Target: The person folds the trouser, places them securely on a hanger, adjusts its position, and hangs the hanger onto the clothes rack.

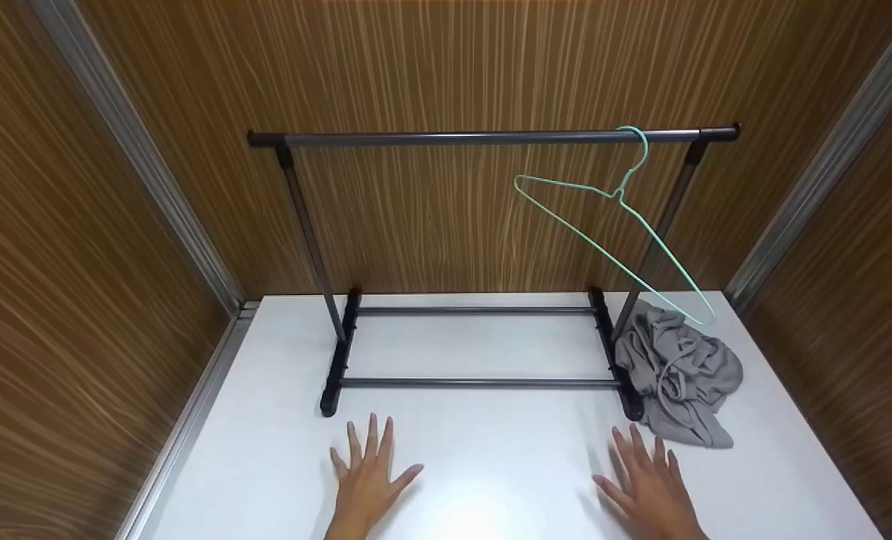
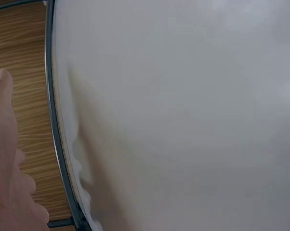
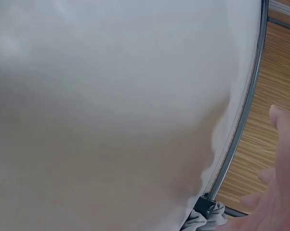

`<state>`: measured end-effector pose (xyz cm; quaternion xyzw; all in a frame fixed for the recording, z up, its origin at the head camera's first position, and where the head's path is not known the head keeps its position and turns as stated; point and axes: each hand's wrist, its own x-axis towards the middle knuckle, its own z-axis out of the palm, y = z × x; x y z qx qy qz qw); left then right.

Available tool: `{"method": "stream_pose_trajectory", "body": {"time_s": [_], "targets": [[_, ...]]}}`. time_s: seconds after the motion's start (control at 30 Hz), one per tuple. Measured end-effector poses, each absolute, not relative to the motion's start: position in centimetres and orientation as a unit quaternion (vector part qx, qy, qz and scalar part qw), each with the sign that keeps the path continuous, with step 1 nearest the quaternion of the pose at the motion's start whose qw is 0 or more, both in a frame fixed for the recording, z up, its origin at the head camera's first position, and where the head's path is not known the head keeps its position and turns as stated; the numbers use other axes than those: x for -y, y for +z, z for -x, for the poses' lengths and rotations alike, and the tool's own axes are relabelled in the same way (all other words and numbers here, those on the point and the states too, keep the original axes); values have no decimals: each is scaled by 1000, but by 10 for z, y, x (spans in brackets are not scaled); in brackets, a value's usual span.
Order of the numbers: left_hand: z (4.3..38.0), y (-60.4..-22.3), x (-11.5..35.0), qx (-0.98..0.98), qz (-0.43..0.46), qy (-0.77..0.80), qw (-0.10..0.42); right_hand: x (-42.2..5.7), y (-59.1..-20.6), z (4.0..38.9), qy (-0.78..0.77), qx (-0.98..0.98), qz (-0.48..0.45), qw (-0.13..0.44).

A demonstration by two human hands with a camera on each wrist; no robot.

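Observation:
My left hand (image 1: pixel 366 480) is spread over the white table in front of the rack's left foot, holding nothing. To the right, my right hand (image 1: pixel 650 487) also has its fingers spread, just short of a crumpled grey cloth (image 1: pixel 686 375) that looks like a garment. A mint-green clothes hanger (image 1: pixel 577 232) hangs by its hook near the right end of the rack's top bar. The dark metal clothes rack (image 1: pixel 453 139) stands behind both hands. Each wrist view catches part of a hand at its edge, the left hand (image 2: pixel 5 159) and the right hand (image 3: pixel 280 178).
The white tabletop (image 1: pixel 483 450) is bounded by wood-grain panels (image 1: pixel 446 225) at the back and both sides. Metal strips (image 1: pixel 153 172) run along the panel corners. Two low crossbars (image 1: pixel 483 383) join the rack's black feet, and the grey cloth lies against the right foot.

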<state>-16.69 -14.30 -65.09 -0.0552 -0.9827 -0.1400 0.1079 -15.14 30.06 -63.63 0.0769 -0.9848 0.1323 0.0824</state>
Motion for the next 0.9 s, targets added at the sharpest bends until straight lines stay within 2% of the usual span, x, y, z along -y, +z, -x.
{"method": "stream_pose_trajectory", "body": {"time_s": [0.27, 0.57, 0.77, 0.9], "targets": [[174, -645, 130, 979, 76, -153, 110, -320, -632, 154, 174, 970, -90, 146], [198, -634, 81, 952, 142, -255, 97, -356, -610, 162, 225, 967, 10, 123], [219, -630, 36, 909, 170, -371, 88, -382, -600, 180, 218, 966, 35, 134], [232, -621, 5, 897, 182, -399, 53, -396, -593, 192, 231, 960, 31, 156]]}}
